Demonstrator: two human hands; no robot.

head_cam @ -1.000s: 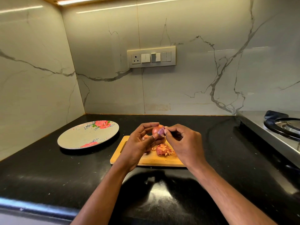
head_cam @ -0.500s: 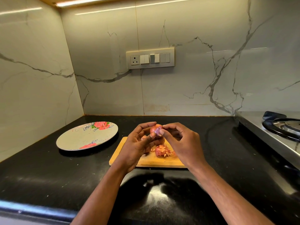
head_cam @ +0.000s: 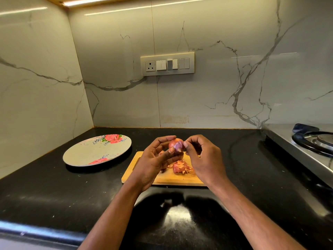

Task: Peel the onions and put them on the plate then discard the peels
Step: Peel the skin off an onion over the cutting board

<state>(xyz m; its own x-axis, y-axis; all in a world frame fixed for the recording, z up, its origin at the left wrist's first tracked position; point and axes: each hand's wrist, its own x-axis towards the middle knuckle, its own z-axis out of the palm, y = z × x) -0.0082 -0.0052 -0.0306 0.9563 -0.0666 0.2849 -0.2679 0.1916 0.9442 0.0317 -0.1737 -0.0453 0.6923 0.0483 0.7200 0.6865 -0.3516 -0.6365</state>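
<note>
The onion (head_cam: 176, 145), partly peeled with purple flesh showing, is held up above the cutting board (head_cam: 163, 179), gripped by the curled fingers and thumb of the left hand (head_cam: 155, 164). The right hand (head_cam: 203, 159) has its fingertips bent in, pinching at the onion's right side. Loose peels (head_cam: 181, 167) lie on the board below, and the flowered plate (head_cam: 84, 156) sits to the left on the black desk (head_cam: 54, 193).

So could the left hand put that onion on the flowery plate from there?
Probably yes. The left hand grips the onion, and the plate lies close on its left, with only bare counter between.
</note>
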